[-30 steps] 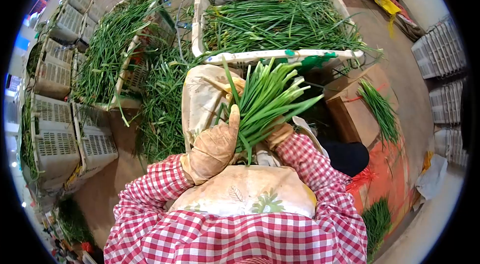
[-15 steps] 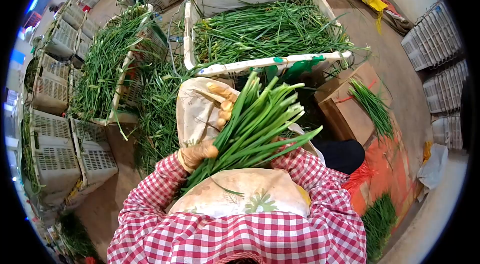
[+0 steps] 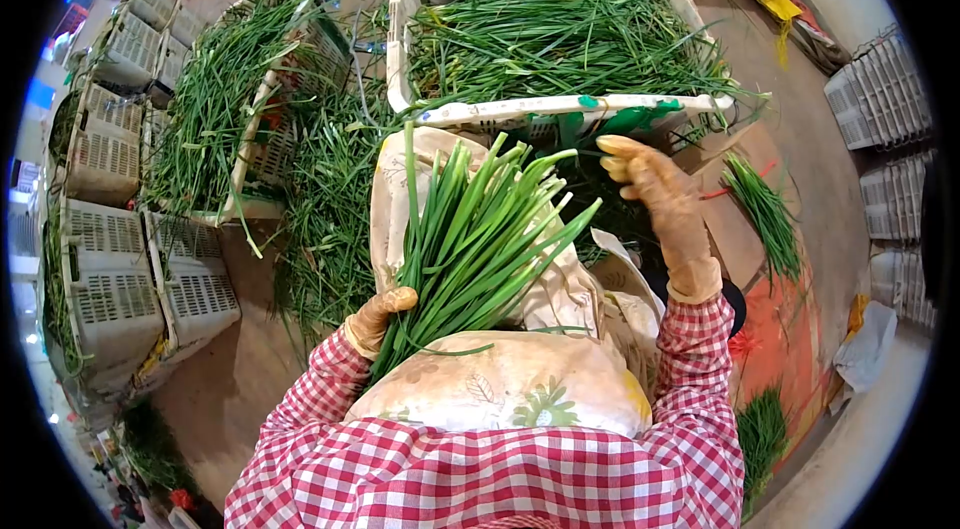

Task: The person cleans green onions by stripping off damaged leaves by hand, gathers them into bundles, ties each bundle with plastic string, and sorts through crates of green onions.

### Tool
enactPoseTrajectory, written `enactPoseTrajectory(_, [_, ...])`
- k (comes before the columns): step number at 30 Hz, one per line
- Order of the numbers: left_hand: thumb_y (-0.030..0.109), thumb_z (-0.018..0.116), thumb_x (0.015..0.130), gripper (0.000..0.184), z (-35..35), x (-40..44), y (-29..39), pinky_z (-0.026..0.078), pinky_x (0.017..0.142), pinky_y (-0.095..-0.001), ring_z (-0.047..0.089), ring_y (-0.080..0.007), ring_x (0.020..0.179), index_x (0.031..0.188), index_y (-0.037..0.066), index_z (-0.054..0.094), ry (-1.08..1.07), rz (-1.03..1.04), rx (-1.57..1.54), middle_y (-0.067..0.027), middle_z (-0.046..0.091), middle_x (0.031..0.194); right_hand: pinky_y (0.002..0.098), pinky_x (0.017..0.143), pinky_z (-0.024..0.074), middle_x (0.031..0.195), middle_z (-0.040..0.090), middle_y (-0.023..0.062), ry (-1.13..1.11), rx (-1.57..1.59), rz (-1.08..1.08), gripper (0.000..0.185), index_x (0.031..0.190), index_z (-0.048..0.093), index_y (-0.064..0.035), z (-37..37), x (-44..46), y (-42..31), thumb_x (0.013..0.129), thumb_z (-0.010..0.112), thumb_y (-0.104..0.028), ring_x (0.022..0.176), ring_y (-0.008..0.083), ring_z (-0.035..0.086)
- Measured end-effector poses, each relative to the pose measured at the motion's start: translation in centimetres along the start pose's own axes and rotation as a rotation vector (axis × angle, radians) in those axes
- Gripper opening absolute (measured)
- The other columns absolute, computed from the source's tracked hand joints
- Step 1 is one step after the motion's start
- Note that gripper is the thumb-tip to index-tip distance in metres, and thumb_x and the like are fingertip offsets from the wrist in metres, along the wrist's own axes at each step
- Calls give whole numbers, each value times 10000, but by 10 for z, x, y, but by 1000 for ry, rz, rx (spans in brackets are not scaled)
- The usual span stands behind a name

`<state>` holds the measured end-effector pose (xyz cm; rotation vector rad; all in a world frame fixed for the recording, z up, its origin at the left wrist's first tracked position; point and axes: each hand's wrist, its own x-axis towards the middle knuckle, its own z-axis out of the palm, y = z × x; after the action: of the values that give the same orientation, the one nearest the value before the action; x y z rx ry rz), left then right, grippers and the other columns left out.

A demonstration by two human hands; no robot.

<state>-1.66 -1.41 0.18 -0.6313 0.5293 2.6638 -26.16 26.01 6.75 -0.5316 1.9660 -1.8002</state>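
Note:
A loose bunch of green stalks (image 3: 480,239) fans out over my lap, its pale ends pointing up and to the right. My left hand (image 3: 380,317), in a stained tan glove, is wrapped round the bunch near its lower left end. Away from the bunch, to its right, my right hand (image 3: 655,199) is raised in a similar glove, fingers extended and slightly curled, just below the front rim of the white crate (image 3: 480,113). Long green stalks (image 3: 560,39) fill that crate.
Another crate heaped with stalks (image 3: 220,99) stands on the left, with loose greens (image 3: 330,219) beside it. A tied bundle (image 3: 765,219) lies on cardboard (image 3: 735,244) at the right. Stacked crates (image 3: 110,279) line the left side; more crates (image 3: 885,94) stand far right.
My right hand has come out from beneath the bunch and moved up and right. My left hand keeps hold of the bunch, which now lies further left and more upright.

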Motion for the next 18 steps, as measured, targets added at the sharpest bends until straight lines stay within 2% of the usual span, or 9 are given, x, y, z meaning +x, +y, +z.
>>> enactPoseTrajectory(2, [101, 669, 781, 654, 21, 1, 1, 411, 1047, -397, 548, -251, 1163, 1367, 2, 396, -1, 10, -17, -176, 528, 1290, 299, 871, 458, 1123, 646, 65, -55, -316, -342, 370, 1176, 625, -74, 14, 5, 2, 920, 571, -337, 1079, 166, 572])
enactPoseTrajectory(3, [138, 675, 781, 690, 6, 2, -1, 381, 1071, -391, 539, -249, 1175, 1383, 0, 368, -8, 26, 56, -167, 522, 1301, 342, 920, 447, 1114, 643, 99, -120, -435, -344, 360, 1163, 630, -86, 19, 5, -2, 861, 647, -282, 1079, 225, 571])
enactPoseTrajectory(4, [138, 675, 781, 690, 6, 2, -2, 381, 1071, -391, 539, -249, 1175, 1383, 0, 368, -7, 23, 56, -167, 522, 1301, 356, 856, 469, 1023, 658, 109, -120, -538, -447, 357, 1114, 648, -84, 25, 5, -5, 806, 701, -256, 982, 252, 602])
enactPoseTrajectory(6, [202, 722, 729, 819, 22, 1, -1, 348, 1087, -431, 462, -294, 1254, 1422, 41, 315, 17, 51, 162, -176, 437, 1383, 364, 765, 481, 890, 656, 106, -182, -588, -382, 311, 1018, 677, -75, 33, 7, -11, 773, 725, -261, 856, 273, 616])
enactPoseTrajectory(10, [229, 718, 722, 838, -5, -7, -6, 347, 1084, -425, 458, -296, 1256, 1427, 40, 305, 18, 52, 283, -176, 429, 1388, 380, 697, 477, 807, 640, 99, -379, -771, -472, 263, 922, 689, -64, 23, 15, -15, 758, 735, -264, 761, 281, 613])
enactPoseTrajectory(13, [248, 715, 724, 813, 16, -11, -10, 355, 1078, -428, 484, -297, 1230, 1411, 38, 335, 65, 187, 271, -178, 454, 1366, 277, 711, 489, 836, 657, 72, -384, -439, -168, 191, 886, 687, -43, 22, 6, -21, 773, 748, -185, 760, 159, 625])
enactPoseTrajectory(14, [248, 715, 724, 813, 19, -11, -11, 355, 1078, -428, 484, -297, 1230, 1411, 38, 335, 61, 184, 269, -178, 454, 1366, 277, 711, 489, 836, 657, 72, -381, -443, -165, 191, 886, 687, -43, 24, 5, -19, 773, 748, -185, 760, 159, 625])
enactPoseTrajectory(16, [266, 717, 727, 881, 23, -12, -13, 361, 1079, -400, 464, -277, 1249, 1442, 36, 257, -26, 209, 159, -147, 416, 1398, 235, 738, 482, 898, 666, 53, -342, 194, 114, 177, 895, 682, -13, 31, 3, -13, 793, 738, -146, 805, 105, 611])
enactPoseTrajectory(18, [321, 739, 736, 871, -7, -11, -24, 367, 1076, -405, 476, -277, 1240, 1428, 37, 295, -70, 224, 141, -148, 437, 1387, 233, 753, 478, 928, 675, 56, -316, 238, 122, 148, 897, 677, 10, 36, 0, -9, 822, 694, -117, 825, 97, 607])
